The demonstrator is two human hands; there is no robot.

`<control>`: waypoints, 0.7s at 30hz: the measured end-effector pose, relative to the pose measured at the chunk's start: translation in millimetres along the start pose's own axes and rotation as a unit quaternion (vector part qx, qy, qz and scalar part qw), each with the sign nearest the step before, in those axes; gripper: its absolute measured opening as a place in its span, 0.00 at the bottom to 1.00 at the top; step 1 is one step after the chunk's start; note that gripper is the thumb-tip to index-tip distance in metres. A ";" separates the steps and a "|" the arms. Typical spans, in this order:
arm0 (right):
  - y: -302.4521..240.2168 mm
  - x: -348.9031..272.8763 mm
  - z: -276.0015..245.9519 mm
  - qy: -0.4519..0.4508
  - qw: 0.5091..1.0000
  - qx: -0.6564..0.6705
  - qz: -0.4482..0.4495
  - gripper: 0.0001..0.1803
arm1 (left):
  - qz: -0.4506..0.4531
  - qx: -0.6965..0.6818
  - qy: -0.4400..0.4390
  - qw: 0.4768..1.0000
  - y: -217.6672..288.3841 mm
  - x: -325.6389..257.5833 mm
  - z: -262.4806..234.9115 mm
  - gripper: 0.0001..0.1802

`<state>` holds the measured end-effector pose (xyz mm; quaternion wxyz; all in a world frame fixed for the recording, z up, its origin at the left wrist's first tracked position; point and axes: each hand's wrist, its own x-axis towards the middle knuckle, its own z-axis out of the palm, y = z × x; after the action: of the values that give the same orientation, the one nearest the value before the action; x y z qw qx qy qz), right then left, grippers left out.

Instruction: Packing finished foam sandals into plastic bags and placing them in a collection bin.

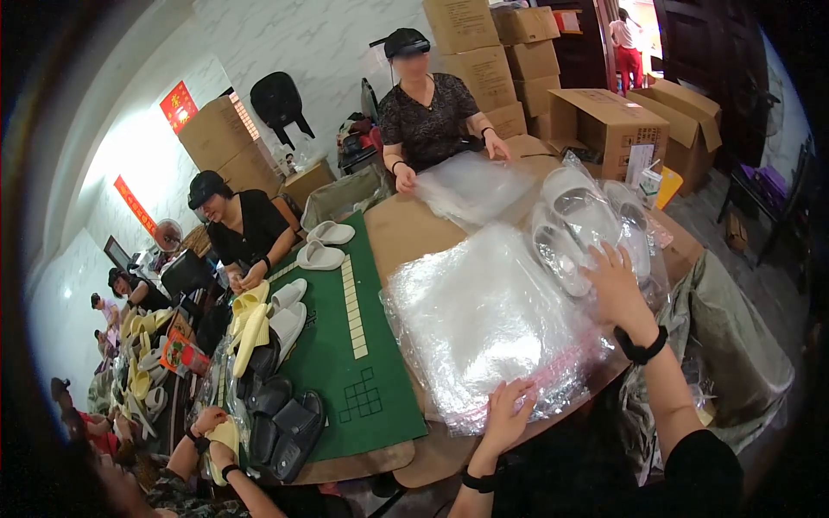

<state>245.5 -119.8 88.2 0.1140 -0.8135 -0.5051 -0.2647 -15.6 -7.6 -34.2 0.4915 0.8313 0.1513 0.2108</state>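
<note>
Your left hand (pixel 508 413) lies spread, fingers splayed, on the near edge of the stack of clear plastic bags (pixel 484 319), which stretches away ahead of it. Your right hand (pixel 615 285), open and flat, rests on the bagged white slippers (pixel 579 216), which lie just beyond your fingertips, beside the stack.

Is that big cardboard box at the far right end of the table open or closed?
Open. The cardboard box has its top flaps standing up and folded outward. What is inside cannot be seen from here.
</note>
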 end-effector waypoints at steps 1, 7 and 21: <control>-16.3 -0.4 -5.6 0.028 1.000 -0.012 -0.008 0.24 | 0.005 0.001 0.007 1.000 -0.1 -0.8 -0.1 0.15; -102.3 -40.6 24.6 -0.194 0.903 0.325 -0.204 0.26 | -0.013 0.023 0.026 0.999 -11.3 -3.0 -1.0 0.15; -137.9 -62.7 28.3 -0.237 0.915 0.258 -0.199 0.25 | -0.228 0.145 0.583 0.766 -51.1 -86.0 -239.7 0.25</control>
<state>110.8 -90.7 19.0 0.1424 -0.6772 -0.7196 0.0580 -211.9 157.5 6.0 0.2157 0.5504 0.6231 0.5121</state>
